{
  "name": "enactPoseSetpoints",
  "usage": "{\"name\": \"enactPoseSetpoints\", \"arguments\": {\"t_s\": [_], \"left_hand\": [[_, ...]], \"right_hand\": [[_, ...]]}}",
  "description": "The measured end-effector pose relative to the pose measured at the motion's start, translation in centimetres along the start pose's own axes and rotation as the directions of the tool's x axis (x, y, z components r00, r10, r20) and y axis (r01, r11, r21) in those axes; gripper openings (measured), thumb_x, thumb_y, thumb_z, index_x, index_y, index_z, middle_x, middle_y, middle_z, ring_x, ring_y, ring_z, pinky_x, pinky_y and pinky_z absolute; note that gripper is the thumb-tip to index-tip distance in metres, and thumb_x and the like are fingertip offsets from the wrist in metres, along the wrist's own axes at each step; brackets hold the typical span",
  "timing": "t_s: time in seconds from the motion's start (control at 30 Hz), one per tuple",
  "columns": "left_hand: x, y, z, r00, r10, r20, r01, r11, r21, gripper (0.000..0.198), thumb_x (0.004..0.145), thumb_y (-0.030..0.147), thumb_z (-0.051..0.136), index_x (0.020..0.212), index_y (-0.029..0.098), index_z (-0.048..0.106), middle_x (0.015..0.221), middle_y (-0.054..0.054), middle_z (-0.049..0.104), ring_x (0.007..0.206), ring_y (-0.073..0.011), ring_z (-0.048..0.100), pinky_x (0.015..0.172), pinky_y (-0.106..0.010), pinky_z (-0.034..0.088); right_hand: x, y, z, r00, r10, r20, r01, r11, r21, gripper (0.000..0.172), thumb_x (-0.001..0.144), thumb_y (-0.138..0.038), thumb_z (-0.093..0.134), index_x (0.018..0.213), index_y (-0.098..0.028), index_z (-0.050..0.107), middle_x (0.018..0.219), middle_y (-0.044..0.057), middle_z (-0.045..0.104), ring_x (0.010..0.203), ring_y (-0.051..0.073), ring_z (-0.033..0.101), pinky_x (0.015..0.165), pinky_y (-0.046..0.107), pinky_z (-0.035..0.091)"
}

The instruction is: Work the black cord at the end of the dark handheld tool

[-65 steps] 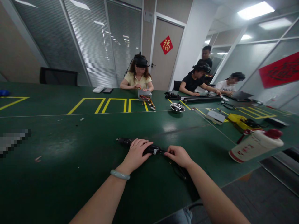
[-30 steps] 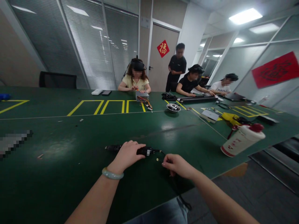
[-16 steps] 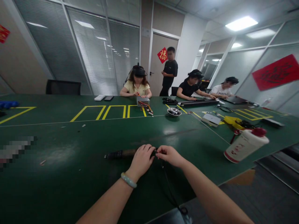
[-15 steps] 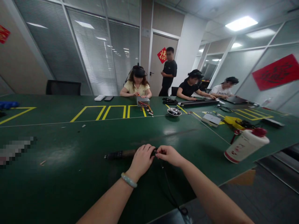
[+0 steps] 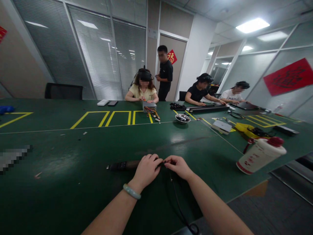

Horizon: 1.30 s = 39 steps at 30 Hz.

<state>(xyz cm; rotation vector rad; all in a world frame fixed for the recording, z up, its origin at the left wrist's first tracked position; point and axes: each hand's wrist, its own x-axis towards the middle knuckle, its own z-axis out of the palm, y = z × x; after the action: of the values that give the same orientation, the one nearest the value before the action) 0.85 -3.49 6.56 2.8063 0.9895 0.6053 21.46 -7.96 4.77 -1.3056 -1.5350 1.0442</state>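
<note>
A long dark cylindrical tool that looks like an electric screwdriver lies on the green table, its narrow tip pointing left. Over its right-hand end my left hand is wrapped, a pale green bangle on the wrist. Thumb and fingers of my right hand are pinched together right at that end, beside the left fingertips. Whatever they pinch is too small and covered to make out. Below the right hand a black cable with a metal end runs down toward the table's near edge; whether it joins the tool is hidden.
At right stands a tilted-looking white bottle with a red cap. Farther back are a metal bowl of small parts, a white box and a yellow item. Across the table a person handles a grey box with wires; others sit rightward.
My hands stay together at the tool's end, with only a slight shift. The standing person behind has moved left. The view has shifted slightly.
</note>
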Motion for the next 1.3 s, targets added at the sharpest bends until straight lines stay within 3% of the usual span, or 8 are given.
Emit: {"name": "enactPoseSetpoints", "arguments": {"t_s": [0.63,0.93,1.3], "left_hand": [[-0.2,-0.1,0.1,1.000,-0.021,-0.022,0.020,0.999,-0.032,0.023,0.090,0.028,0.058,0.112,0.028,0.062,0.111,-0.004,0.055,0.103,-0.0222,0.051,0.088,-0.037,0.041],[-0.2,0.3,0.1,0.998,-0.048,-0.028,0.047,0.998,-0.032,0.022,0.091,0.034,0.057,0.112,0.028,0.063,0.109,-0.004,0.055,0.102,-0.0223,0.052,0.087,-0.037,0.041],[-0.2,0.6,0.1,0.998,-0.048,-0.038,0.047,0.999,-0.025,0.022,0.094,0.029,0.051,0.112,0.028,0.063,0.110,-0.004,0.056,0.102,-0.0215,0.052,0.088,-0.037,0.041]], "right_hand": [[0.4,0.9,-0.5,0.999,0.029,-0.020,-0.032,0.985,-0.169,0.029,0.083,-0.044,0.066,0.092,-0.017,0.068,0.078,0.001,0.067,0.071,0.014,0.059,0.067,0.025,0.046],[0.3,0.9,-0.5,0.999,0.033,-0.017,-0.036,0.977,-0.208,0.029,0.082,-0.045,0.065,0.092,-0.018,0.068,0.076,0.001,0.066,0.068,0.014,0.057,0.064,0.025,0.044],[0.4,1.3,-0.5,1.000,0.025,-0.005,-0.026,0.982,-0.189,0.029,0.082,-0.045,0.065,0.093,-0.018,0.068,0.078,0.001,0.066,0.070,0.014,0.058,0.066,0.025,0.045]]}}
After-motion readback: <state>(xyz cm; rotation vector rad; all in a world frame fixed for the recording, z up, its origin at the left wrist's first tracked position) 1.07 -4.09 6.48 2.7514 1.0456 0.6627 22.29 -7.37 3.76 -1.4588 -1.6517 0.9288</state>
